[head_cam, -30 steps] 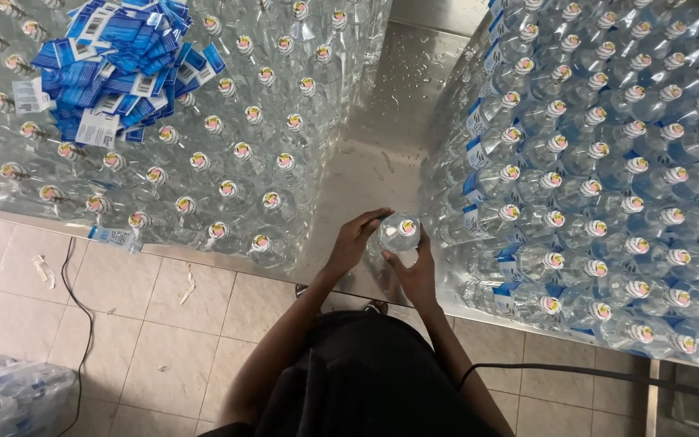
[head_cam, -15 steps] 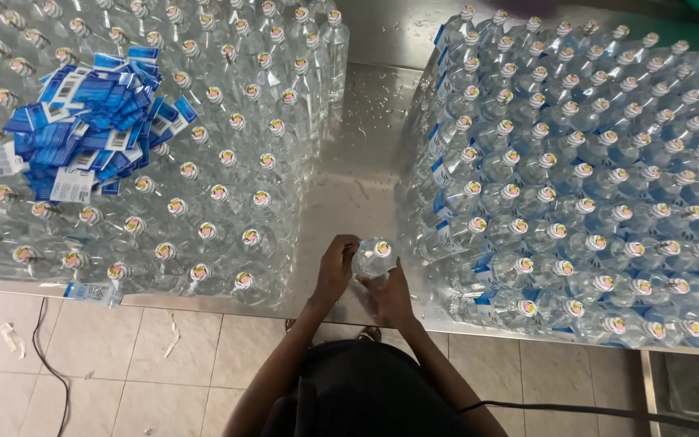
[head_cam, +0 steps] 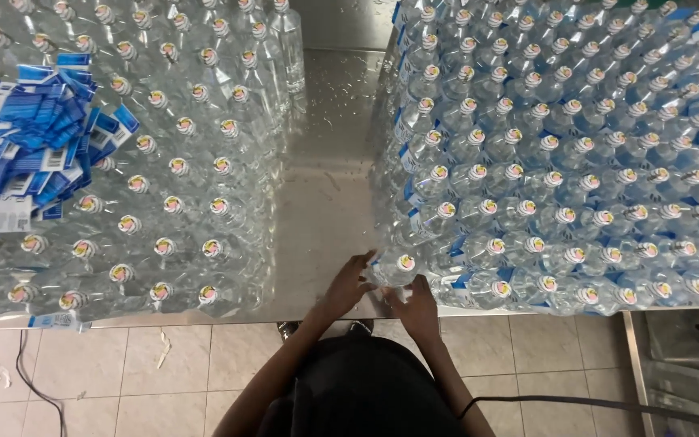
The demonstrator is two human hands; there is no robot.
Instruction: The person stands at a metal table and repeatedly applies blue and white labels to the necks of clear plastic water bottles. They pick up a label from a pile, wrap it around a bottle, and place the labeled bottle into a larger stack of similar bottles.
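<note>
A clear plastic water bottle [head_cam: 399,269] stands upright on the steel table [head_cam: 321,218], right against the near left corner of the labelled bottle group [head_cam: 568,162]. My left hand [head_cam: 349,282] grips its left side and my right hand [head_cam: 416,304] grips its near right side. Its cap is pale with a coloured mark. The bottle's lower body is hidden by my hands.
A large block of unlabelled bottles [head_cam: 163,154] fills the table's left side, with a heap of blue and white labels [head_cam: 26,142] lying on their caps. A bare steel lane runs between the two blocks. Tiled floor [head_cam: 163,364], paper scraps and black cables lie below.
Both hands have carried the bottle to the right, up against the labelled group. The view has shifted, so the table now sits further left in the picture.
</note>
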